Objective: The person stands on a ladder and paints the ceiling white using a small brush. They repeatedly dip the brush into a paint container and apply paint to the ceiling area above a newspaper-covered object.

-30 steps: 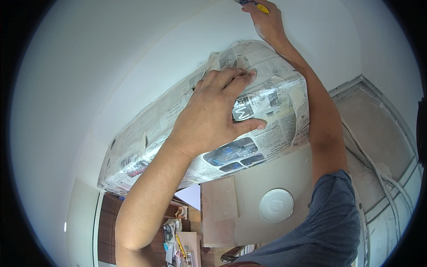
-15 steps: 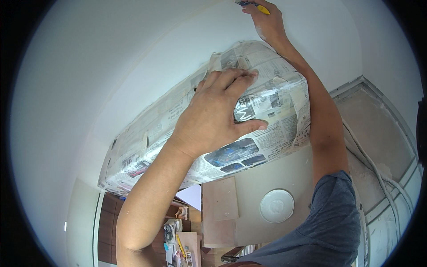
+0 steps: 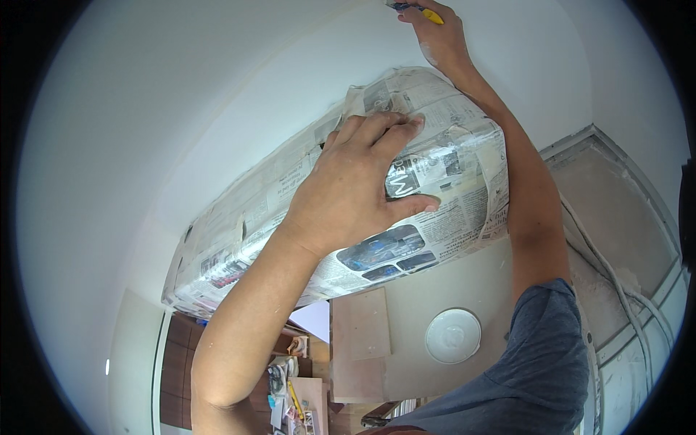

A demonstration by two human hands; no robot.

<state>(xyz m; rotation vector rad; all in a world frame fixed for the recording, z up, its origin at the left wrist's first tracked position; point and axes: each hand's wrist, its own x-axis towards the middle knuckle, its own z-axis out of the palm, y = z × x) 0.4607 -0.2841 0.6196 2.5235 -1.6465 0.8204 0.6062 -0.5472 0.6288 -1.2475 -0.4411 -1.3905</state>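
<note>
A long box-shaped unit wrapped in newspaper (image 3: 464, 192) juts out along the white wall (image 3: 239, 101). Across its top and front edge my left hand (image 3: 348, 181) lies with fingers and thumb spread, holding nothing. My right arm reaches past the unit's right end. High on the wall, my right hand (image 3: 444, 43) is closed round a paintbrush with a yellow handle (image 3: 433, 16). The brush's dark head is at the wall by the top edge of the view, and its tip is hard to make out.
Below the unit, a round white tub (image 3: 453, 336) stands on a tan board (image 3: 406, 377). Grey cables (image 3: 605, 264) hang before a framed panel (image 3: 616, 206) at the right. Lower left, assorted items (image 3: 290, 384) lie near brown cabinets (image 3: 180, 370).
The whole view has shifted very slightly. My left hand stays on the newspaper, and my right hand keeps its hold on the paintbrush at nearly the same spot.
</note>
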